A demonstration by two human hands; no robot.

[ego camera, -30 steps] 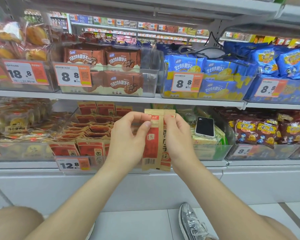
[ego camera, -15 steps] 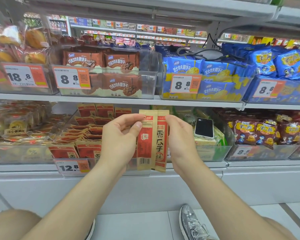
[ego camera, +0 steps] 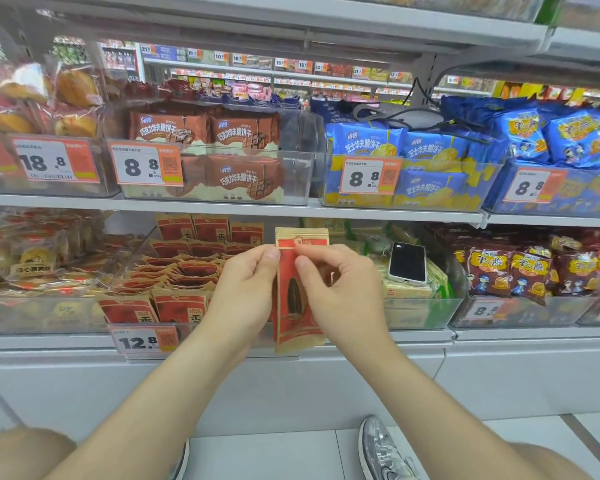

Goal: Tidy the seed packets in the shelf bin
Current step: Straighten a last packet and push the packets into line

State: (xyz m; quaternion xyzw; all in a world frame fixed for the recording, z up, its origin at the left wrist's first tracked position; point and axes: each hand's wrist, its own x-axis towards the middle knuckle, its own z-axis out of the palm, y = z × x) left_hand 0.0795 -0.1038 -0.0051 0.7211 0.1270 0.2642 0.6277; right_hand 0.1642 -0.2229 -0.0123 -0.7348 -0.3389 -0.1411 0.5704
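Observation:
I hold a red and tan seed packet (ego camera: 293,306) upright in front of the lower shelf, its face with a dark seed picture toward me. My left hand (ego camera: 243,292) pinches its left edge near the top. My right hand (ego camera: 340,289) pinches its upper right part with thumb and fingers. Behind and to the left stands the clear shelf bin (ego camera: 201,337), which holds several more seed packets (ego camera: 174,268), some upright at the front and back, others lying flat in between.
A phone (ego camera: 407,262) lies on green and white packets in the bin to the right. A 12.8 price tag (ego camera: 146,341) hangs on the bin's front. The shelf above (ego camera: 222,209) carries biscuit bins. My silver shoe (ego camera: 381,448) is on the floor below.
The packets in my hands have turned from edge-on with barcode and text to the front face showing. My hands shifted slightly right and up along them.

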